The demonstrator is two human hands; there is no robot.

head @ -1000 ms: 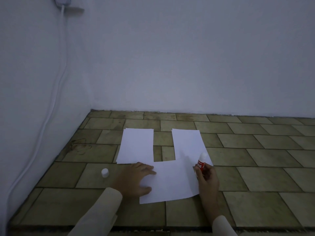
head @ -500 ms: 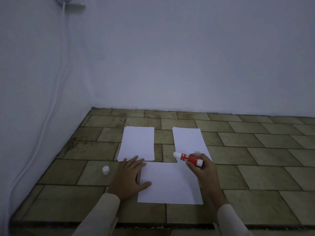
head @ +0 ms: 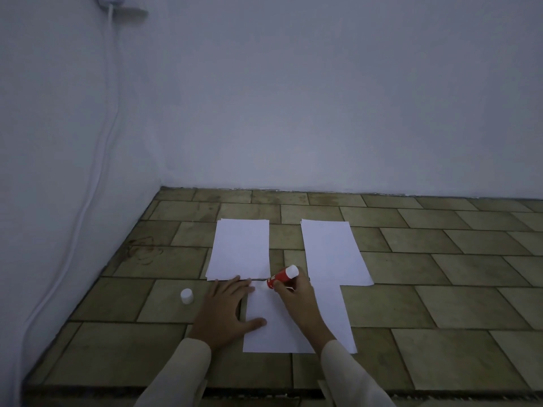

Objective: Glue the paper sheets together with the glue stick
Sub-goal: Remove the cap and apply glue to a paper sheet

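Three white paper sheets lie on the tiled floor. The near sheet [head: 332, 315] is in front of me, with my left hand [head: 226, 309] pressed flat on its left edge, fingers spread. My right hand [head: 293, 295] grips a red glue stick [head: 280, 278], its glue end tilted down onto the near sheet's top left corner. The far left sheet [head: 240, 248] lies just beyond my left fingertips. The far right sheet [head: 332, 251] meets the near sheet's top right part. The white cap [head: 187, 295] of the glue stick stands on the floor left of my left hand.
The work is in a room corner: a white wall [head: 323, 98] runs behind the sheets and another on the left. A white cable [head: 97, 177] hangs down the left wall to the floor. Brown floor tiles [head: 440, 304] stretch to the right.
My right hand has carried the glue stick left from the near sheet's right side to its top left corner and tipped the tip down. The left hand shifted a little up the left edge.
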